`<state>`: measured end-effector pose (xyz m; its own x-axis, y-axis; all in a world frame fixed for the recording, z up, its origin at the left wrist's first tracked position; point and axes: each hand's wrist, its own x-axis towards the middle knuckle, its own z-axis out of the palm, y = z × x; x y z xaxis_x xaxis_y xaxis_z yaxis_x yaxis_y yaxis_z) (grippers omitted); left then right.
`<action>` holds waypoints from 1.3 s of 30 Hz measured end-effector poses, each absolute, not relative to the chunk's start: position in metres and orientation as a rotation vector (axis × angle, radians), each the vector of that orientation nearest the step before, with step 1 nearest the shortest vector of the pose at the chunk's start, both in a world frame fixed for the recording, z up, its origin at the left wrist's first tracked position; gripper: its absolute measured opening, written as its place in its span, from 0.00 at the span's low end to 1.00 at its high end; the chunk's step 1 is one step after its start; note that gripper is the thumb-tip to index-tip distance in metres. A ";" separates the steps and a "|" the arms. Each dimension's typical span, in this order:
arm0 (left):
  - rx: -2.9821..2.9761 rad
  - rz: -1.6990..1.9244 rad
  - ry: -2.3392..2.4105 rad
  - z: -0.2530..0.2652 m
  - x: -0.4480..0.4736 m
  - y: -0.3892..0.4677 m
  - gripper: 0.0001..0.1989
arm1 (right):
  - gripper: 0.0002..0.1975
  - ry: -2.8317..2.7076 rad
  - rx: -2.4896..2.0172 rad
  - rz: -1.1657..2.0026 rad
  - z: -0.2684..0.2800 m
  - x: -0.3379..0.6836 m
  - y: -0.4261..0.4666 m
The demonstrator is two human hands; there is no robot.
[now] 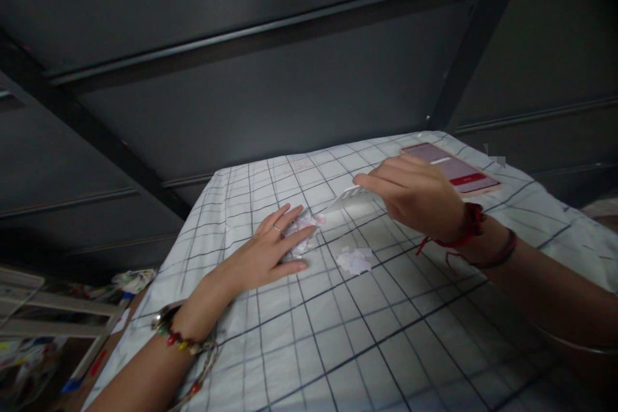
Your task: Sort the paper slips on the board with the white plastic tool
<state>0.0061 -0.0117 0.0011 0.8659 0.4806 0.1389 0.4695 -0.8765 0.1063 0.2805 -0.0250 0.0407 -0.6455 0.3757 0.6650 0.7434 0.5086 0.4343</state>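
Fingers spread, my left hand [270, 246] lies over a crumpled, thin whitish sheet [304, 238], which looks like paper or plastic film. Part of that sheet is hidden under the fingers. My right hand [412, 196] is pinched on a thin white strip of paper [348, 196], held just above the cloth and slanting down toward the crumpled sheet. Its other end sits near my left fingertips; whether the two touch I cannot tell. Between my hands lies a small crumpled white scrap [355, 261].
A checked white cloth [309, 347] covers the table. A phone with a lit screen [451, 170] lies beyond my right hand. Dark metal panels [270, 90] rise behind the table. At lower left stands a pale slatted frame [53, 328] with clutter around it.
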 end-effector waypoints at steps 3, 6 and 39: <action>2.959 0.269 0.751 0.002 0.007 -0.012 0.26 | 0.14 -2.290 -0.896 -1.004 0.041 0.279 -0.026; 2.960 0.266 0.754 0.003 0.008 -0.013 0.26 | 0.13 -2.326 -0.924 -0.996 0.042 0.278 -0.026; 3.026 0.254 0.726 -0.003 0.004 -0.010 0.26 | 0.13 -2.284 -0.930 -0.952 0.045 0.301 -0.022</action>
